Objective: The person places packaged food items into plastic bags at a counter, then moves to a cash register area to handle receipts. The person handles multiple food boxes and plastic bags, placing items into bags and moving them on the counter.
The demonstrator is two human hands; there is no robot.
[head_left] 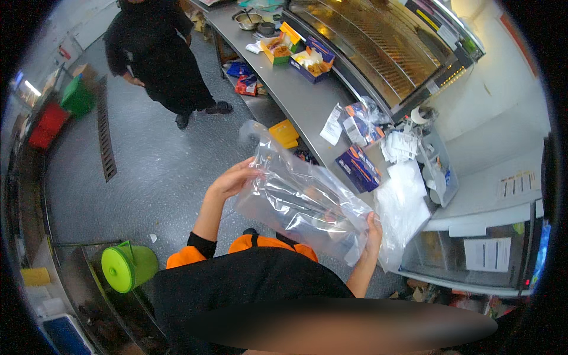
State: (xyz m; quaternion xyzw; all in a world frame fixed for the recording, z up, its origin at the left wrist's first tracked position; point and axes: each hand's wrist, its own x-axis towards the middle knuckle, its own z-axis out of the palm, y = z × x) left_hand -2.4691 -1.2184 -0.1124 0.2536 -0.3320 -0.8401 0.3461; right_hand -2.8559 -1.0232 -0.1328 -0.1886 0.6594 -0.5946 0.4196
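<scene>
A clear plastic bag (pixel 301 199) is stretched between my two hands, in front of my body and beside the steel counter. My left hand (pixel 235 177) grips its upper left part, and my right hand (pixel 373 233) pinches its right end. On the counter (pixel 293 93), just beyond the bag, lies a closed blue and orange carton (pixel 358 168). Another carton (pixel 361 124) sits behind it, partly inside clear plastic, with a printed slip (pixel 332 124) alongside. A stack of clear plastic bags (pixel 401 208) hangs over the counter's end by my right hand.
Two open food boxes (pixel 279 49) (pixel 313 62) stand farther up the counter, near a metal bowl (pixel 248 20) and a glass-fronted warming cabinet (pixel 377 40). A person in black (pixel 155 57) stands across the floor. A lidded green bucket (pixel 128 266) is at the lower left.
</scene>
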